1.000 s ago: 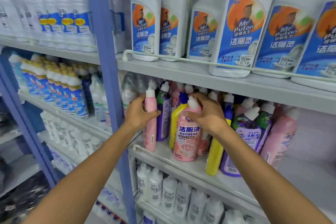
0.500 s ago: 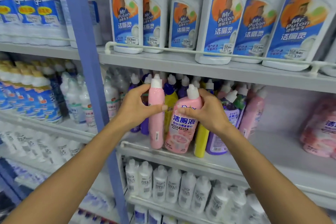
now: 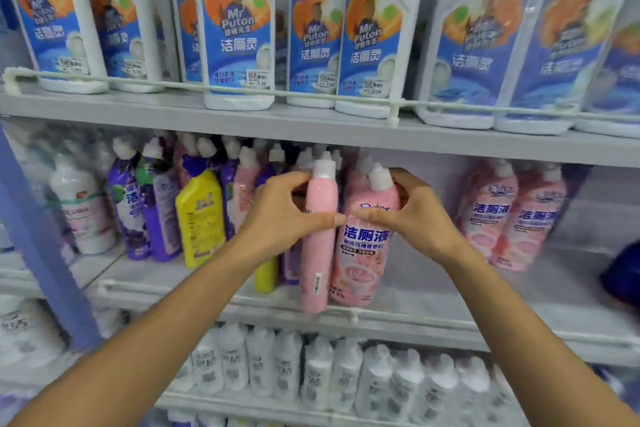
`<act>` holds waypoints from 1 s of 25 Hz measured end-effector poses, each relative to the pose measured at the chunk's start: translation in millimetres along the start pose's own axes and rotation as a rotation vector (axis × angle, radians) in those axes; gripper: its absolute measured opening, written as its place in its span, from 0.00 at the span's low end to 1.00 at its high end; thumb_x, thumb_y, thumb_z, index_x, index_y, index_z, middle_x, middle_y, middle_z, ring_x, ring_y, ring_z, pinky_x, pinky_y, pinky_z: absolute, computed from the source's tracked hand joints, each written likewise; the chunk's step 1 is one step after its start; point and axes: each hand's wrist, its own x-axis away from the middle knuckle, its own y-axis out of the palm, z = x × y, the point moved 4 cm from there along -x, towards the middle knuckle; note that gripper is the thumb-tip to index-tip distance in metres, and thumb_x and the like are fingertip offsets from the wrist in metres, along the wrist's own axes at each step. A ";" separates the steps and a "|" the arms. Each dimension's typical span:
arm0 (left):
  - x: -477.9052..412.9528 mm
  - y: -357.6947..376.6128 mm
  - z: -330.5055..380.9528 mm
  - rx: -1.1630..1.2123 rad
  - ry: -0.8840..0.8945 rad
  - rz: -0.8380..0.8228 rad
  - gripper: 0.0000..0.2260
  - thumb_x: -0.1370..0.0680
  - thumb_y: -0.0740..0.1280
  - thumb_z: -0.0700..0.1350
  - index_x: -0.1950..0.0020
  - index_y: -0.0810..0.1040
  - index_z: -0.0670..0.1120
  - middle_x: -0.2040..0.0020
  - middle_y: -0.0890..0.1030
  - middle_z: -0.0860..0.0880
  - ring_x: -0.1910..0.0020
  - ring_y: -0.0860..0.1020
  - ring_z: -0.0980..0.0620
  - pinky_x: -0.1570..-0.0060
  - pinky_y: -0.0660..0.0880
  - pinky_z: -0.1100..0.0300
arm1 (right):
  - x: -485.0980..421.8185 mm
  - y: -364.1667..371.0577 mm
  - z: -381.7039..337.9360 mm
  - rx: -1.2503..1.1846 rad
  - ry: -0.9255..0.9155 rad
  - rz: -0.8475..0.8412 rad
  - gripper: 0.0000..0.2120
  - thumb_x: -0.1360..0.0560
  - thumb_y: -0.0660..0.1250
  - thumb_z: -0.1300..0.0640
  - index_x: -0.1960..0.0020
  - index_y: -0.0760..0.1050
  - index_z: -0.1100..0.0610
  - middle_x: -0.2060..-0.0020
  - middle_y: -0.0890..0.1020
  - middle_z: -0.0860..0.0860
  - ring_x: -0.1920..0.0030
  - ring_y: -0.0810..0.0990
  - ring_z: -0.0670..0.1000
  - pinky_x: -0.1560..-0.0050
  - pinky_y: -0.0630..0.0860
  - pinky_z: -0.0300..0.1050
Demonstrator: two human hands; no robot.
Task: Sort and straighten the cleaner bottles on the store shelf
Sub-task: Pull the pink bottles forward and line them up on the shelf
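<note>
My left hand (image 3: 282, 215) grips a pink cleaner bottle (image 3: 318, 253) turned edge-on, its white cap up, at the front of the middle shelf (image 3: 450, 308). My right hand (image 3: 412, 215) grips a second pink bottle (image 3: 363, 263) just to its right, label facing out. Both bottles stand close together, bases near the shelf's front wire rail. Left of them stand mixed bottles: a yellow one (image 3: 200, 218), purple ones (image 3: 152, 204) and more pink ones behind. Two more pink bottles (image 3: 509, 218) lean at the right of the same shelf.
Large white bottles with blue labels (image 3: 239, 31) fill the top shelf behind a wire rail. Small white bottles (image 3: 311, 371) line the shelf below. A blue upright post (image 3: 38, 239) stands at the left. A dark blue object (image 3: 623, 274) shows at the right edge.
Both hands have carried the two pink bottles rightward along the middle shelf, away from the mixed group; the view has swung right with them, bringing the two leaning pink bottles closer.
</note>
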 end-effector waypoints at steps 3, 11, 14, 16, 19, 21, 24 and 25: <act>-26.6 83.5 14.5 0.019 -0.026 0.026 0.31 0.40 0.83 0.60 0.42 0.82 0.49 0.48 0.86 0.54 0.48 0.84 0.54 0.46 0.82 0.50 | 4.3 -74.0 39.3 -0.057 0.042 0.004 0.28 0.35 0.84 0.55 0.39 0.78 0.53 0.49 0.87 0.51 0.46 0.86 0.54 0.44 0.83 0.59; -61.8 260.4 26.3 0.163 -0.102 -0.013 0.25 0.37 0.84 0.45 0.42 0.81 0.49 0.49 0.85 0.54 0.49 0.83 0.55 0.52 0.81 0.64 | 21.4 -196.0 128.9 0.053 0.089 0.025 0.28 0.34 0.83 0.50 0.37 0.77 0.50 0.46 0.85 0.46 0.44 0.85 0.51 0.41 0.81 0.52; -64.5 267.5 26.2 0.180 -0.122 -0.022 0.27 0.36 0.84 0.48 0.40 0.79 0.51 0.46 0.84 0.56 0.47 0.81 0.59 0.51 0.77 0.70 | 28.5 -203.2 141.7 0.025 0.086 0.059 0.33 0.35 0.84 0.48 0.34 0.76 0.50 0.45 0.85 0.45 0.45 0.85 0.48 0.43 0.82 0.52; -69.2 256.5 17.5 0.222 -0.116 -0.180 0.30 0.33 0.83 0.48 0.34 0.77 0.53 0.39 0.83 0.55 0.38 0.80 0.57 0.39 0.78 0.61 | 40.1 -197.0 150.0 -0.038 0.110 0.129 0.34 0.35 0.84 0.49 0.33 0.74 0.48 0.44 0.83 0.42 0.44 0.84 0.43 0.45 0.82 0.44; -67.6 248.5 4.1 0.444 -0.176 -0.509 0.35 0.26 0.75 0.34 0.23 0.67 0.52 0.29 0.77 0.50 0.30 0.76 0.53 0.32 0.75 0.54 | 66.1 -177.9 172.1 -0.132 0.191 0.233 0.34 0.36 0.83 0.43 0.35 0.73 0.47 0.46 0.86 0.46 0.45 0.85 0.47 0.45 0.83 0.54; -67.6 252.2 -6.6 0.465 -0.177 -0.517 0.38 0.29 0.78 0.36 0.23 0.67 0.52 0.30 0.78 0.48 0.31 0.76 0.51 0.34 0.76 0.51 | 72.1 -173.9 179.5 -0.180 0.200 0.247 0.32 0.34 0.82 0.46 0.35 0.74 0.49 0.46 0.86 0.48 0.45 0.86 0.50 0.45 0.83 0.59; -69.9 265.8 -8.9 0.304 -0.177 -0.304 0.40 0.42 0.84 0.52 0.32 0.73 0.56 0.40 0.81 0.50 0.43 0.81 0.51 0.48 0.79 0.58 | 70.7 -187.3 178.8 -0.185 0.195 0.205 0.28 0.31 0.80 0.53 0.34 0.75 0.54 0.46 0.87 0.51 0.44 0.86 0.52 0.44 0.83 0.55; -68.6 272.5 -7.4 0.240 -0.190 -0.222 0.39 0.45 0.84 0.55 0.37 0.74 0.57 0.43 0.82 0.52 0.47 0.82 0.53 0.53 0.79 0.61 | 73.2 -193.7 178.9 -0.192 0.200 0.193 0.27 0.31 0.79 0.55 0.34 0.75 0.55 0.46 0.87 0.52 0.44 0.86 0.52 0.44 0.83 0.54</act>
